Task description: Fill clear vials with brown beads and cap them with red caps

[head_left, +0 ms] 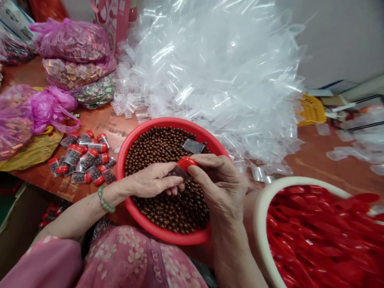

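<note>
My left hand (154,181) and my right hand (219,178) meet over a red basin (168,236) full of small brown beads (168,148). Between them they pinch a small clear packet with a red cap (185,164). The left fingers grip the packet's body, the right thumb and fingers press on the red cap. A green bead bracelet (105,200) circles my left wrist. One empty clear sleeve (193,146) lies on the beads.
Several filled red-capped packets (85,158) lie left of the basin on the brown table. A big heap of clear plastic sleeves (216,76) rises behind. A white basin of red caps (324,236) stands at the right. Pink bags (72,40) sit far left.
</note>
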A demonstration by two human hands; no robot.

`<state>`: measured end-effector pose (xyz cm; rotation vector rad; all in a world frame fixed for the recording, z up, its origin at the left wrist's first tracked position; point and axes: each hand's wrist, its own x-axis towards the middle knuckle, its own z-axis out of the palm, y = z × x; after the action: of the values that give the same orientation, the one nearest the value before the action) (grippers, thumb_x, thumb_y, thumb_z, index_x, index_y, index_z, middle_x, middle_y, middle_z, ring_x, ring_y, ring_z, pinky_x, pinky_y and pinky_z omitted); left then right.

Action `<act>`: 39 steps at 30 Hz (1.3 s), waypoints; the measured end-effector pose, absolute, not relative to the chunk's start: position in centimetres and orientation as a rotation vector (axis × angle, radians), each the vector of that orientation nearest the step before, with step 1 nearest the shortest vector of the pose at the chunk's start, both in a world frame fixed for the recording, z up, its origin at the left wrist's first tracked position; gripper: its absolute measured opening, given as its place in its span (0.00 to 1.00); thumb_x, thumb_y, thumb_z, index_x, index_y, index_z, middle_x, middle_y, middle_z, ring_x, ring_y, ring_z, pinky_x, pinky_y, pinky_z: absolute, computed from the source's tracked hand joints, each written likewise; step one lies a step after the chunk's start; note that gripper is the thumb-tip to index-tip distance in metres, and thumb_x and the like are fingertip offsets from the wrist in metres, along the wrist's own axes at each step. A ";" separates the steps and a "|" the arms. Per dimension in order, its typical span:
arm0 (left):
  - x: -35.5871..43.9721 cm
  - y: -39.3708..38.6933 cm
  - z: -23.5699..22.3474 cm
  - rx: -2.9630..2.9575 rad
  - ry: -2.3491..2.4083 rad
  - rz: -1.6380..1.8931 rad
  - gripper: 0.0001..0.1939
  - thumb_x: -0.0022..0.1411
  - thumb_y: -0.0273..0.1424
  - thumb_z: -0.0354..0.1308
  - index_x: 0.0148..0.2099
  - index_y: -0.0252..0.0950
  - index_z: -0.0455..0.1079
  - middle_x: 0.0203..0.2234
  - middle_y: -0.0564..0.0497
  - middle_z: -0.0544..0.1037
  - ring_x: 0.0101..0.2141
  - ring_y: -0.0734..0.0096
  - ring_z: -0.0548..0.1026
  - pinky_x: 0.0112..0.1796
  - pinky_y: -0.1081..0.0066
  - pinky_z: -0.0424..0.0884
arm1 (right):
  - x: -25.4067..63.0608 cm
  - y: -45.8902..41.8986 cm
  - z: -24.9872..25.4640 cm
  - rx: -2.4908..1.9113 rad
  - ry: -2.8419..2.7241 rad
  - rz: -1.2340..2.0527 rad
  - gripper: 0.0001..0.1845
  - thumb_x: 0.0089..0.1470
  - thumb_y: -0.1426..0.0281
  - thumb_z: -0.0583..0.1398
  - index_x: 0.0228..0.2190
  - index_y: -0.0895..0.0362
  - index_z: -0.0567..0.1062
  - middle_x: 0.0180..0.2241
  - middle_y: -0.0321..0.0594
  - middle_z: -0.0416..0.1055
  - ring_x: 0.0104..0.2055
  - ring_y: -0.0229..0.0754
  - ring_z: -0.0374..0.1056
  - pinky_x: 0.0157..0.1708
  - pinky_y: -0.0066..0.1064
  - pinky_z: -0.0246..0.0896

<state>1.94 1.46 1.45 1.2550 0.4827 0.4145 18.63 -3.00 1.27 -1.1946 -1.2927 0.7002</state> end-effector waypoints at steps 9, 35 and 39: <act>2.2 2.2 1.4 1.156 0.503 0.448 0.06 0.63 0.30 0.55 0.41 0.32 0.66 0.29 0.53 0.73 0.26 0.81 0.70 0.30 0.77 0.70 | 18.1 -3.2 1.0 -1.244 -1.207 0.652 0.06 0.51 0.71 0.66 0.34 0.51 0.77 0.33 0.35 0.75 0.35 0.39 0.73 0.37 0.33 0.71; 2.4 2.1 0.4 0.821 0.520 0.590 0.25 0.50 0.48 0.67 0.36 0.31 0.69 0.28 0.52 0.72 0.30 0.77 0.70 0.35 0.74 0.67 | 17.8 -2.5 0.0 -1.399 -2.008 -0.194 0.35 0.48 0.60 0.65 0.55 0.55 0.61 0.43 0.50 0.74 0.43 0.55 0.72 0.41 0.48 0.67; 2.5 2.2 0.4 0.800 0.439 0.562 0.23 0.51 0.46 0.67 0.37 0.31 0.70 0.28 0.51 0.73 0.30 0.76 0.71 0.36 0.74 0.67 | 17.8 -2.6 -0.1 -1.403 -1.981 -0.315 0.31 0.46 0.61 0.65 0.51 0.53 0.64 0.37 0.46 0.74 0.37 0.52 0.71 0.38 0.46 0.67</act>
<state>2.48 2.24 0.38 0.8003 0.4388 0.5618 17.80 -2.60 -0.09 -1.4030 -1.9812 -0.3150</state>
